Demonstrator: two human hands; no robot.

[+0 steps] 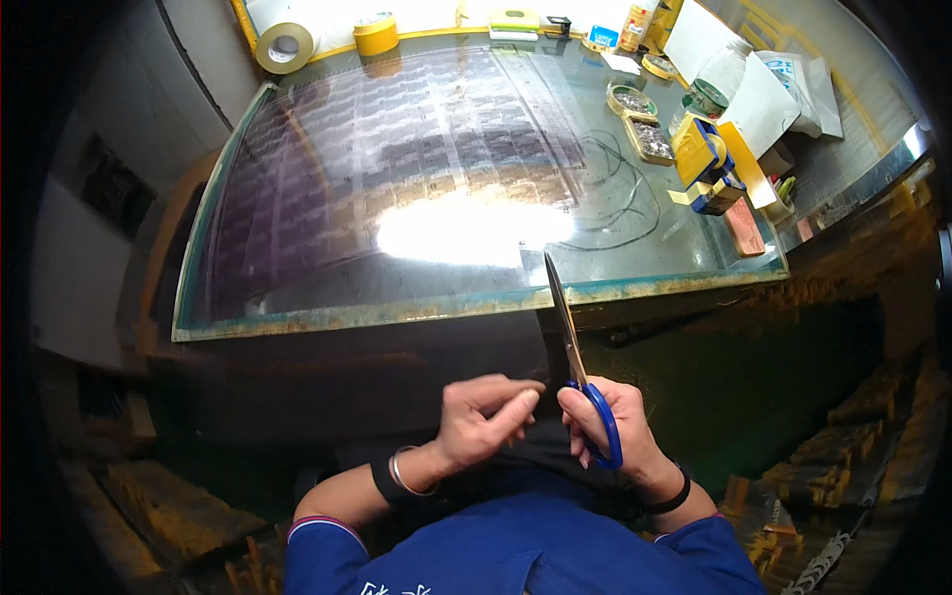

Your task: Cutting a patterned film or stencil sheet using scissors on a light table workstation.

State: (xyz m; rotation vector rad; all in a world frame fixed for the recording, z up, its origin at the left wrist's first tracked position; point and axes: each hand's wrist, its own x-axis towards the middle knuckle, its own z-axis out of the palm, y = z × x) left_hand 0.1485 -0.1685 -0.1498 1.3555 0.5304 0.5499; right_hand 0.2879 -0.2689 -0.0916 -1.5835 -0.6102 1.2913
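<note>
Scissors with blue handles (607,436) are gripped in my right hand (617,415), held low in front of my body. Their blades point up and away, looking closed together, and the tips overlap the near edge of the glass-topped table (476,302) in the view. Just left of them, my left hand (486,416) has its thumb and fingers pressed together in a pinch. What it pinches, if anything, does not show. On the table lies a large dark patterned film sheet (397,149), partly washed out by glare. A dark area (347,382) below the table edge is too dim to identify.
Tape rolls (285,48) and a yellow tape roll (376,36) stand at the back left. To the right are small tins (650,137), a blue-and-yellow tape dispenser (709,159), a pink block (744,228) and a glass jar (722,79). Thin dark strands (635,198) curl on the glass.
</note>
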